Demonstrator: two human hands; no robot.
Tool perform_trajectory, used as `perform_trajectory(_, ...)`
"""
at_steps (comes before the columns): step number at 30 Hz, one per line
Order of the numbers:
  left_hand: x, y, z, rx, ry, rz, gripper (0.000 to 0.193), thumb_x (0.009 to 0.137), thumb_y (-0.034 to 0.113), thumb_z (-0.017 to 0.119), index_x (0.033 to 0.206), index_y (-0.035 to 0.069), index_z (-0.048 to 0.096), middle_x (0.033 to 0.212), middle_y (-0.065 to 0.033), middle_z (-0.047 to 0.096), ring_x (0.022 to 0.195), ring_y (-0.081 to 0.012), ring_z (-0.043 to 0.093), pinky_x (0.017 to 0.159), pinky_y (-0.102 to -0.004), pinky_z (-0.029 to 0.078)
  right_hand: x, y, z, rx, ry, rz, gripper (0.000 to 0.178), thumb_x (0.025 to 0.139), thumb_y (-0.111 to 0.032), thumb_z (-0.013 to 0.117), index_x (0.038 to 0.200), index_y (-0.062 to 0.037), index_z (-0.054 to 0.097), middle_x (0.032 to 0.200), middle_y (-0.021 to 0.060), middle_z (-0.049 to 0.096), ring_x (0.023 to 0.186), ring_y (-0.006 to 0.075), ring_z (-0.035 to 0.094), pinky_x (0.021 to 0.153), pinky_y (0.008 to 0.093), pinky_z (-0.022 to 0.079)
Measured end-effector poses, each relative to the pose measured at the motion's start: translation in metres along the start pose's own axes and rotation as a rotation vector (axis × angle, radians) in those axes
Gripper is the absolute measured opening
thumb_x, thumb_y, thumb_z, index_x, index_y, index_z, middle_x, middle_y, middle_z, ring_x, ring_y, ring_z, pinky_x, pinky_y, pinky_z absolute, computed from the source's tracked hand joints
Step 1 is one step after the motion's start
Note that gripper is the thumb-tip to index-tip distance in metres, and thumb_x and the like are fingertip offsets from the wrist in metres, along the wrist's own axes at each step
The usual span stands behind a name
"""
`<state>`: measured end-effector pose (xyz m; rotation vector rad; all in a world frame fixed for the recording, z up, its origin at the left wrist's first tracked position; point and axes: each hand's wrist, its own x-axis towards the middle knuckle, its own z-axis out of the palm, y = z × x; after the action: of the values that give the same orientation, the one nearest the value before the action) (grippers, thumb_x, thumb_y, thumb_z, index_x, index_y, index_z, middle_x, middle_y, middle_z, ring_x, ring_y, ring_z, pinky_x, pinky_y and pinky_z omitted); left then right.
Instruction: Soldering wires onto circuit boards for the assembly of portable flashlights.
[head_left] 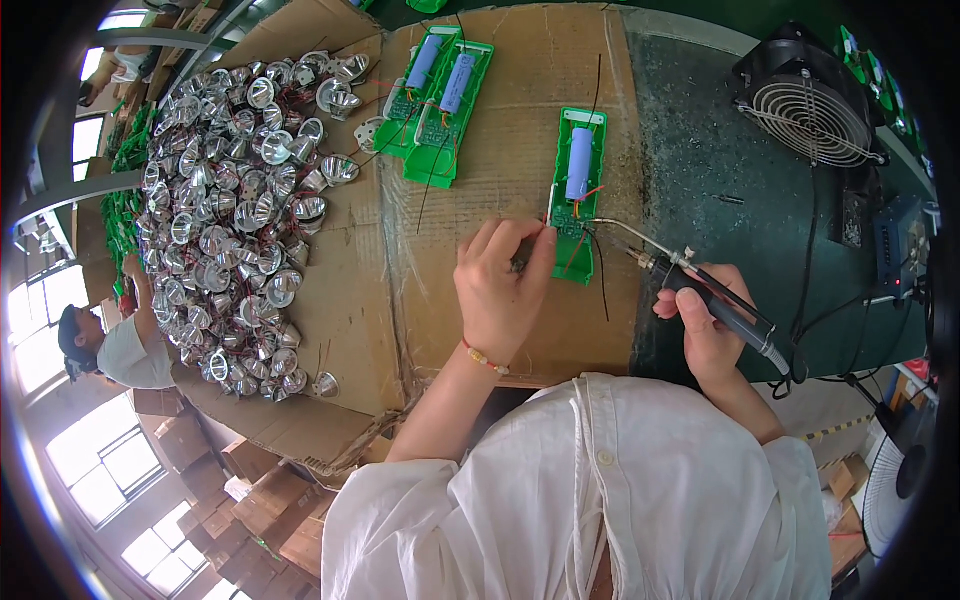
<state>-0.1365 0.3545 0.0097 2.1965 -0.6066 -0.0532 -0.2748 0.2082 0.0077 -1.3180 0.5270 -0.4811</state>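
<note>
Left hand [500, 285], head view: thumb and index finger pinched together at the left edge of the green plastic housing [586, 268]; anything between them cannot be made out. Right hand [712, 325] closed around a soldering iron [715, 306], its slim curved metal tube [645, 237] reaching left over the circuit board [568, 224]. Housing lies on cardboard [500, 130], ahead-right of the left hand, the nearer one; its long axis runs fore-and-aft, along the blue cylindrical cell [579, 165].

Green housing [573, 264], open, blue cell [579, 165] fitted.
Lies on cardboard [520, 130]; soldering iron [672, 277] tilted, tip near circuit board [568, 222].
</note>
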Motion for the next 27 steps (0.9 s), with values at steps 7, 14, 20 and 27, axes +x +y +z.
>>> perform_trajectory(7, -0.002, -0.004, -0.010, -0.105, -0.125, 0.015, 0.005, 0.070, 0.012, 0.066, 0.072, 0.007, 0.064, 0.078, -0.0052, 0.053, 0.069, -0.0219, 0.051, 0.069, -0.0337, 0.037, 0.000, -0.001, 0.000, -0.048, -0.043, 0.011, 0.024, 0.079, -0.013, 0.059, 0.092, 0.0028, 0.047, 0.071, 0.0130, 0.059, 0.055, 0.0149, 0.057, 0.053, 0.0250, 0.049)
perform_trajectory(14, 0.000, -0.009, -0.003, 0.059, -0.189, 0.093, 0.007, 0.069, 0.013, 0.066, 0.066, 0.008, 0.062, 0.079, -0.0028, 0.052, 0.077, -0.0220, 0.050, 0.070, -0.0350, 0.036, 0.000, 0.000, 0.005, -0.077, -0.050, 0.004, 0.022, 0.080, -0.013, 0.059, 0.091, 0.0023, 0.047, 0.071, 0.0127, 0.059, 0.056, 0.0143, 0.058, 0.053, 0.0251, 0.050)
perform_trajectory(20, -0.001, -0.013, 0.000, 0.079, -0.170, 0.108, 0.007, 0.068, 0.014, 0.066, 0.065, 0.008, 0.062, 0.079, -0.0027, 0.052, 0.077, -0.0219, 0.050, 0.069, -0.0352, 0.036, 0.002, -0.003, 0.004, -0.087, -0.085, 0.002, 0.019, 0.079, -0.008, 0.060, 0.088, 0.0046, 0.049, 0.071, 0.0132, 0.060, 0.060, 0.0139, 0.060, 0.055, 0.0249, 0.051)
perform_trajectory(27, 0.001, -0.012, 0.000, 0.089, -0.159, 0.132, 0.008, 0.068, 0.014, 0.066, 0.065, 0.008, 0.062, 0.078, -0.0025, 0.053, 0.077, -0.0217, 0.050, 0.070, -0.0350, 0.036, 0.012, -0.002, 0.000, -0.390, -0.239, -0.414, 0.015, 0.074, -0.004, 0.063, 0.082, 0.0031, 0.052, 0.068, 0.0101, 0.061, 0.057, 0.0115, 0.058, 0.051, 0.0231, 0.047)
